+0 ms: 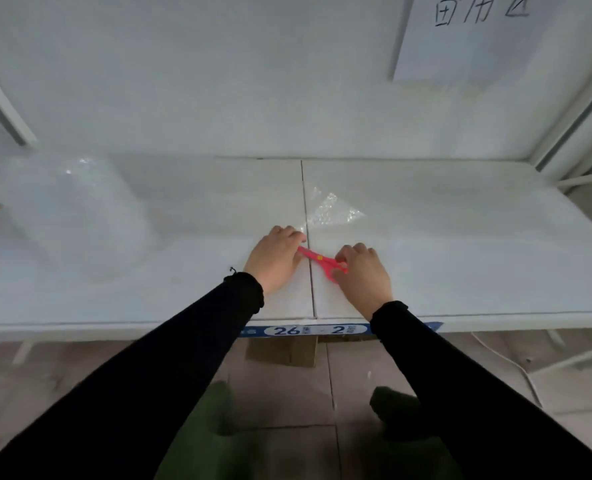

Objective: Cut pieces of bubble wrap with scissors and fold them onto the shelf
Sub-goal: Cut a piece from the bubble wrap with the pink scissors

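Note:
A pair of red scissors (322, 263) lies low over the white shelf (460, 258), blades pointing left. My right hand (365, 277) grips its handles. My left hand (277, 259) sits at the blade end, fingers curled down over the clear bubble wrap sheet; whether it pinches the sheet is hidden. A small clear piece of bubble wrap (331, 211) lies flat just beyond the hands. A big roll of bubble wrap (69, 216) stands on the shelf at the left, and its sheet runs toward my hands.
A seam (306, 237) splits the shelf surface under my hands. A blue label strip (322, 329) reading 26 and 2 runs along the front edge. White shelf posts stand at both sides, and a paper sign (467, 36) hangs on the back wall.

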